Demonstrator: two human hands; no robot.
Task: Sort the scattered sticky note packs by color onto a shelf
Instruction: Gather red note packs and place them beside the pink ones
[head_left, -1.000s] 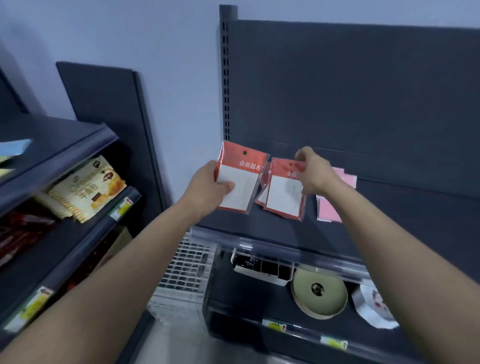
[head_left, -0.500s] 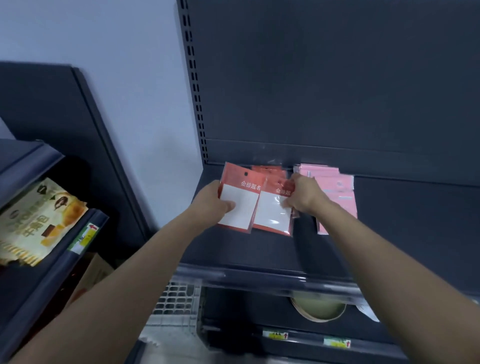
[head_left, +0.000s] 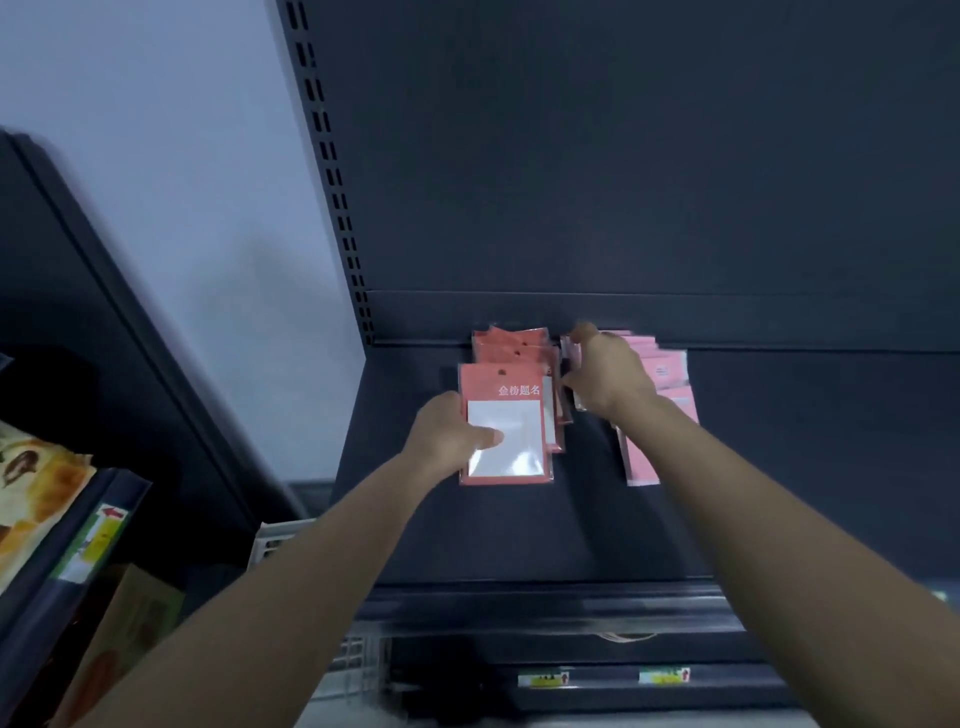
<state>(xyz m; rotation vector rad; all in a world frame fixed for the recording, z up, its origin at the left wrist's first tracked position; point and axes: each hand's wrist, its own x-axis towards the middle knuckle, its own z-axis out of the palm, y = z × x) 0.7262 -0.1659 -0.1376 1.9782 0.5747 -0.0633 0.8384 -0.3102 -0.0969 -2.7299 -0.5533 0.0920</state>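
I see a red pack (head_left: 519, 384), clear-sleeved with a white panel and pale lettering across its top. It sits atop the red stack (head_left: 514, 345) at the back of the dark shelf (head_left: 467, 535), its lower edge nearest me. My left grip (head_left: 447, 436) holds its left edge, thumb on the panel. Just to the right, with a gap between, pink packs (head_left: 670, 369) lie overlapped, partly hidden under my right grip (head_left: 608, 374).

The hands (head_left: 449, 436) (head_left: 610, 374) and both forearms are bare, unsleeved.
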